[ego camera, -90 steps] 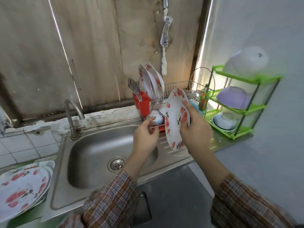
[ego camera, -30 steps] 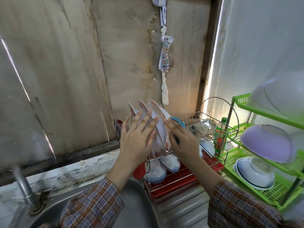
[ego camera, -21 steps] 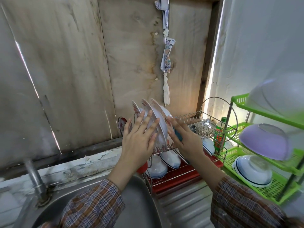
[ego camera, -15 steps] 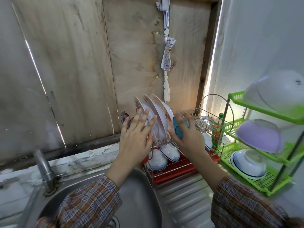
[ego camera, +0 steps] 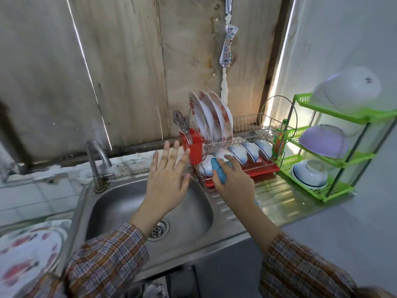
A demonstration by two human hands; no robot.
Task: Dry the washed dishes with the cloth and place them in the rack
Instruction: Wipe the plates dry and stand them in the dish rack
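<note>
1. Three plates (ego camera: 211,117) stand on edge, close together, in the upper tier of the rack (ego camera: 251,136); a knock from either hand can tip them.
2. On the left hand (ego camera: 169,179), fingers are straight and spread, holding nothing, just beside the red cutlery holder (ego camera: 195,147); a careless sweep may topple it.
3. On the right hand (ego camera: 234,183), fingers curl round the blue cloth (ego camera: 219,172), in front of the bowls (ego camera: 247,150).
4. More flowered plates (ego camera: 28,254) lie stacked on the table left of the sink (ego camera: 120,203), blurred; if wet, they likely slip in the grip.
</note>
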